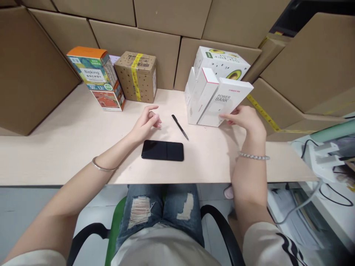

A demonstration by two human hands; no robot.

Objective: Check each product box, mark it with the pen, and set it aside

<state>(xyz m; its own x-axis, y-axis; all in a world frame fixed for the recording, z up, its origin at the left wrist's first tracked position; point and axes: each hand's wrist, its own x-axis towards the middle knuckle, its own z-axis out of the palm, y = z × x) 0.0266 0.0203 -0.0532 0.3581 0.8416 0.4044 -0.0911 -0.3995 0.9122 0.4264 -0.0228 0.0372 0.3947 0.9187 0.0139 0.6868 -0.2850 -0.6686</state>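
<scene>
My right hand (244, 118) grips the lower right edge of a white power bank box (219, 103), thumb on its front and fingers partly hidden behind it. The box leans upright against another white box with a red-edged top (203, 92). Behind them stands a white box with avocado pictures (222, 61). My left hand (146, 122) is over the table with its fingers loosely bent and apart, holding nothing. A black pen (180, 127) lies just right of it. Nearer to me, a black smartphone (162, 150) lies flat with its screen dark.
At the back left stand a colourful Binking box (95, 74) with an orange top and a brown carton (135, 75) with yellow tape. Large cardboard boxes (158, 48) wall in the back of the table (69, 147). Cables and white equipment (327, 159) are on the right.
</scene>
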